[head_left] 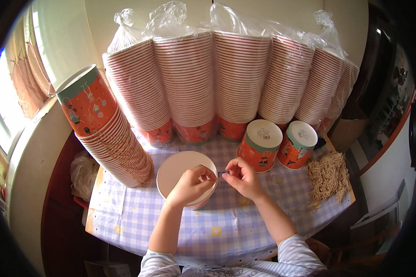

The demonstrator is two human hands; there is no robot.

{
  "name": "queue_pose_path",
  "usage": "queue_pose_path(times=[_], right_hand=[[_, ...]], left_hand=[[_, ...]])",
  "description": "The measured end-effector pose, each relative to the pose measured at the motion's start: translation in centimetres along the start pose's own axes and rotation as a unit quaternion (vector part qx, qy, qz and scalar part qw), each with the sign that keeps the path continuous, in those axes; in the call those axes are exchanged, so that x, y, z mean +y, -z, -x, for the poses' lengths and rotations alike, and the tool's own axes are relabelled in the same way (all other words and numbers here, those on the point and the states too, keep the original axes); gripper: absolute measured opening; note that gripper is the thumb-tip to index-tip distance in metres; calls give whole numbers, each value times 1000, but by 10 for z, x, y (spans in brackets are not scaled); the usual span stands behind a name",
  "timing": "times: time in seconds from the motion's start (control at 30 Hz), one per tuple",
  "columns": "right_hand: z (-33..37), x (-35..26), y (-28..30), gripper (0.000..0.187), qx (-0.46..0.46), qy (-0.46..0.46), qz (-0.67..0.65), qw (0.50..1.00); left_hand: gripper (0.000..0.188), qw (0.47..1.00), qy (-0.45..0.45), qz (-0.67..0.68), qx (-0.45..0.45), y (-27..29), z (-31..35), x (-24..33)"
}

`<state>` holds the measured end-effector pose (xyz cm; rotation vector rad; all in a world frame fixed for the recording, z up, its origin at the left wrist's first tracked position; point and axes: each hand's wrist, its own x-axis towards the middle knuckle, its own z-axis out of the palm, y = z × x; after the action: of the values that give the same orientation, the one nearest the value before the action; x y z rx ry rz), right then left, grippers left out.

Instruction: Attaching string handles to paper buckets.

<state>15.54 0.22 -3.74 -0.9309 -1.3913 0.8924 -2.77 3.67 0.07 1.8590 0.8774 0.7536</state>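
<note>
Stacks of nested red-rimmed paper cups (226, 78) in clear plastic bags fill the bench's (138, 217) far edge; a leaning stack (107, 131) crowds its left side. Two upturned orange cups (275, 143) stand right of centre, a heap of tan strings (328, 175) beyond them near the right edge. Bare checked cloth lies only along the near edge. One upturned cup (178, 171) sits centrally under the left hand (189, 184), which pinches a thin string; the right hand (242, 177) pinches a small tag (223, 174) beside it.
</note>
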Motion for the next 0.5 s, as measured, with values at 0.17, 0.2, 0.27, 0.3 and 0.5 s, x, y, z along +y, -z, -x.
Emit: queue_pose_path(times=[0.17,0.2,0.27,0.3,0.5], right_hand=[[0,-24,4,21,-38,99,113,988],[1,-27,4,22,-61,131,143,979],[2,-32,0,22,-62,136,152,977],[3,-34,0,22,-61,141,163,975],[2,-26,0,18,-47,195,229,953]], left_hand=[[14,997,-2,73,-20,-1,-2,-11],[13,996,-1,92,-22,-2,-2,-11],[14,996,1,92,-18,-3,-2,-11],[14,996,2,92,-16,-4,-2,-11],[15,996,12,86,-28,-6,-2,-11]])
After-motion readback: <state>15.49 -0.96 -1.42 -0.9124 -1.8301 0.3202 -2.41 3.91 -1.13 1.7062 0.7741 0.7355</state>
